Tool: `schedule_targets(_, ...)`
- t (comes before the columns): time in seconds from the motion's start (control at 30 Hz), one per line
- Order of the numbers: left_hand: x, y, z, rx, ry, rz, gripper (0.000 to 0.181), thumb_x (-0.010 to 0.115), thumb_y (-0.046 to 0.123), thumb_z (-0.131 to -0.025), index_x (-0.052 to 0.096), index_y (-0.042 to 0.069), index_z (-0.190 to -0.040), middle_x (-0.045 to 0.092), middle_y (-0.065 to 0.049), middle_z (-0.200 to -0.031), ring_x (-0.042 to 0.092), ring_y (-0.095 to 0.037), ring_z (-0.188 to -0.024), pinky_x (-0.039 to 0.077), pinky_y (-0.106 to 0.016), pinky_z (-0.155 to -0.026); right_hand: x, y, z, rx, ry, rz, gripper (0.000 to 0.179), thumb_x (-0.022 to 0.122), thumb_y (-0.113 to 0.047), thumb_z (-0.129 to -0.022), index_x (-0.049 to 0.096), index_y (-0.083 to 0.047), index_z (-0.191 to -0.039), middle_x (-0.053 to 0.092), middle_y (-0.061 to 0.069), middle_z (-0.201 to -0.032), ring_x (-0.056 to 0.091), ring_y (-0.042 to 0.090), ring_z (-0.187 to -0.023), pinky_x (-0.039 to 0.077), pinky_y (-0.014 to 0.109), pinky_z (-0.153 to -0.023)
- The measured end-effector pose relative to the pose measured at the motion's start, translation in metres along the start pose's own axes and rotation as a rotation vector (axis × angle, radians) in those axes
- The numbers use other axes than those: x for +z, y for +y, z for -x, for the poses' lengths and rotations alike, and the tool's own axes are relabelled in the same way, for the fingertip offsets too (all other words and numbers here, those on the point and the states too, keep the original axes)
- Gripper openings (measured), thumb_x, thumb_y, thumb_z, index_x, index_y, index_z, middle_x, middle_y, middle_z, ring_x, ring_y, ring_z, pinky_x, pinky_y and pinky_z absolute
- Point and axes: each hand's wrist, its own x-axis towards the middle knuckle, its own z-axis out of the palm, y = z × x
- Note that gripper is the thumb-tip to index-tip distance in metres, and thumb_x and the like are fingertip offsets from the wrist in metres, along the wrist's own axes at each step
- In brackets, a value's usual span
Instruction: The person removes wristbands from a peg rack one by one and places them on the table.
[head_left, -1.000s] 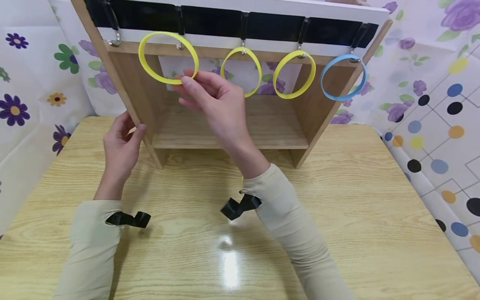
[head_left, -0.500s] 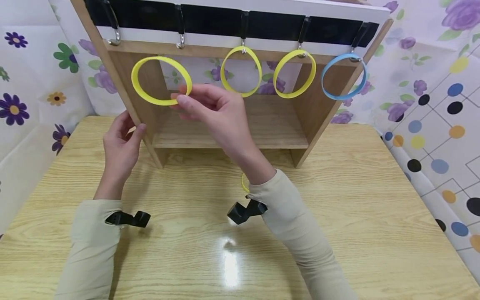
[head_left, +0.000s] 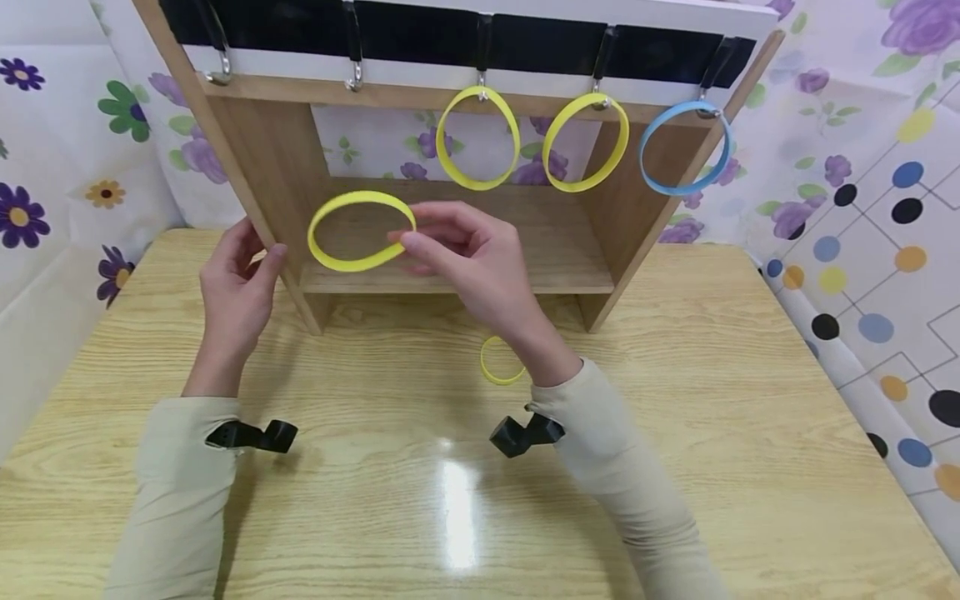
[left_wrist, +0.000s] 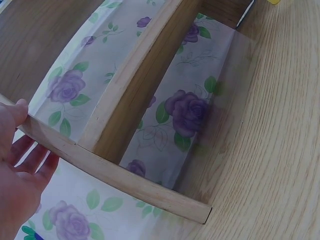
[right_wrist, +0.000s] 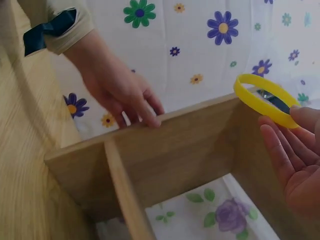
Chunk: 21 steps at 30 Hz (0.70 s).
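Observation:
My right hand [head_left: 480, 267] pinches a yellow wristband [head_left: 352, 265] between thumb and fingers, holding it in front of the wooden shelf unit [head_left: 277, 150], below the hook rail. In the right wrist view the wristband [right_wrist: 255, 102] juts out from the fingertips. My left hand [head_left: 238, 308] grips the front edge of the unit's left side panel, thumb in front and fingers behind. Two more yellow wristbands [head_left: 480, 185] and a blue wristband [head_left: 675, 191] hang from hooks to the right. The two leftmost hooks, including the second hook [head_left: 355, 79], carry nothing.
Another yellow wristband [head_left: 501, 382] lies on the wood-grain table [head_left: 360, 517], close to my right wrist. Flowered sheets [head_left: 67, 150] line the left and back, and a dotted sheet [head_left: 885, 283] the right. Black camera mounts [head_left: 262, 436] stick out from both cuffs.
My right hand has lowered the yellow wristband from around the second hook to shelf height, shifting slightly right and tipping it flatter. The left hand keeps its hold on the panel.

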Motion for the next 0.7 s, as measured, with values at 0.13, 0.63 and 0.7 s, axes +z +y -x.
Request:
schedule_targets(0.13,0.0,0.0,0.0,0.004,0.002,0.004,0.04,0.06,-0.002,-0.092,0.058,0.005,-0.131,0.063,0.002,-0.111,0.059,-0.014,-0.104,0.047,-0.022,-0.084,-0.014,0.008,0.007,0.066,0.008,0.018,0.023,0.064,0.005,-0.089,0.062,0.012,-0.111,0.069,0.022,-0.097,0.069,0.025,-0.082,0.057,0.042,-0.071)
schedule_targets(0.63,0.0,0.0,0.0,-0.009,-0.006,-0.031,0.041,0.06,0.0,-0.093,0.057,0.008,-0.133,0.062,0.0,-0.116,0.057,-0.015,-0.108,0.047,-0.025,-0.088,-0.054,0.032,0.029,0.234,0.059,0.06,0.027,0.065,-0.003,-0.091,0.064,0.009,-0.115,0.066,0.025,-0.1,0.068,0.029,-0.084,0.057,0.04,-0.071)
schedule_targets(0.7,-0.001,0.001,0.0,-0.01,-0.008,-0.034,0.041,0.06,0.001,-0.093,0.057,0.008,-0.133,0.062,0.0,-0.117,0.057,-0.015,-0.109,0.047,-0.025,-0.089,-0.059,0.035,0.032,0.253,0.066,0.063,0.028,0.065,-0.003,-0.091,0.063,0.01,-0.116,0.066,0.026,-0.101,0.068,0.029,-0.085,0.056,0.042,-0.072)
